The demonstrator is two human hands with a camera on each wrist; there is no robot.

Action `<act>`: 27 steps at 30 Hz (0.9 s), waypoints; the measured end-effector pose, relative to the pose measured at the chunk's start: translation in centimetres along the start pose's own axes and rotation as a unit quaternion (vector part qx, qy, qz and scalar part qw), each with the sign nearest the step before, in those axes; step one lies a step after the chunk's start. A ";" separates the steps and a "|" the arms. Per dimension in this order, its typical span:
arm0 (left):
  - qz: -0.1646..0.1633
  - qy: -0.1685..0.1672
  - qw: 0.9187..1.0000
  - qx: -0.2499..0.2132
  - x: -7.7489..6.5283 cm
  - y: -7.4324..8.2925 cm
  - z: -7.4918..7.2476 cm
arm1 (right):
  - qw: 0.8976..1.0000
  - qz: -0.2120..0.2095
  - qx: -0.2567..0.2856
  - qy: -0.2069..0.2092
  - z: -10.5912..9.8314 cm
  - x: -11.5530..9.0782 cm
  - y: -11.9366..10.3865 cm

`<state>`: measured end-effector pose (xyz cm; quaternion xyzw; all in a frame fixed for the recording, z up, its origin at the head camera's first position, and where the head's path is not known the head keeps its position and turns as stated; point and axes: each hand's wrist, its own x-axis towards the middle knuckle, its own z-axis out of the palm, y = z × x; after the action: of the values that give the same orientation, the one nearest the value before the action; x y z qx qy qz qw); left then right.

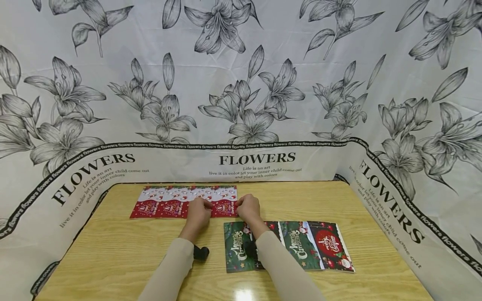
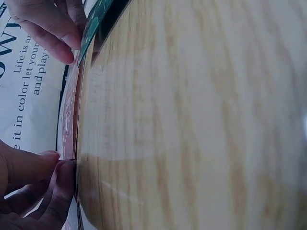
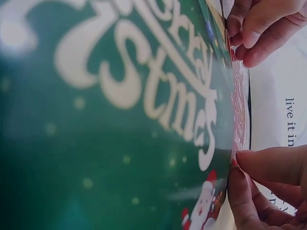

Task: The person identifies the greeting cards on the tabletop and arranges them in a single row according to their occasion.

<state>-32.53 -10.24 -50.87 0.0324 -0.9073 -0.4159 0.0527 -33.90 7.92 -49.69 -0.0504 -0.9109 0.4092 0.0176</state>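
Observation:
Several red-and-white Christmas cards [image 1: 148, 205] lie side by side in a row at the back left of the table. At the right end of that row is one more such card [image 1: 224, 202], between my two hands. My left hand [image 1: 199, 212] pinches its near left edge between thumb and fingers; the left wrist view shows this left thumb [image 2: 33, 165] against the edge. Its right edge is pinched by my right hand [image 1: 249, 207], whose thumb [image 3: 273, 163] and finger meet on the red edge in the right wrist view.
Nearer me on the right, several green and dark Merry Christmas cards [image 1: 297, 240] lie in an overlapping row, partly under my right forearm. Black wrist straps show on both arms. A flower-printed cloth [image 1: 256, 163] walls the wooden table [image 1: 113, 259] at the back and sides.

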 end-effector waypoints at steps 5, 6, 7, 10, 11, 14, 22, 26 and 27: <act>-0.009 -0.014 1.000 0.005 0.0 0.1 0.0 | 1.000 0.001 -0.003 -0.001 0.2 0.0 0.0; -0.009 -0.016 1.000 0.005 0.0 0.1 0.0 | 1.000 0.000 -0.004 -0.001 0.2 0.0 0.1; -0.008 -0.018 1.000 0.005 0.0 0.2 -0.1 | 1.000 0.001 -0.004 -0.001 0.2 0.1 0.1; -0.008 -0.023 1.000 0.003 -0.1 0.3 -0.2 | 1.000 0.000 -0.006 0.000 0.3 0.2 0.2; -0.008 -0.024 1.000 0.002 -0.1 0.3 -0.2 | 1.000 0.000 -0.007 0.001 0.3 0.3 0.2; -0.008 -0.026 1.000 0.001 -0.2 0.5 -0.3 | 1.000 0.002 -0.008 0.000 0.2 0.3 0.2; 0.006 -0.031 0.999 0.008 -0.2 0.6 -0.3 | 1.000 0.010 0.004 -0.010 0.0 -0.2 0.0; 0.012 -0.037 0.999 0.013 -0.1 0.5 -0.4 | 1.000 0.007 0.009 -0.014 -0.1 -0.5 -0.2; 0.013 -0.038 0.999 0.013 -0.1 0.5 -0.4 | 1.000 0.004 0.008 -0.014 -0.1 -0.6 -0.3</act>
<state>-32.35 -10.22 -50.23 0.0053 -0.9143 -0.4043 0.0234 -33.32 7.76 -49.37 -0.0479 -0.9076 0.4171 0.0033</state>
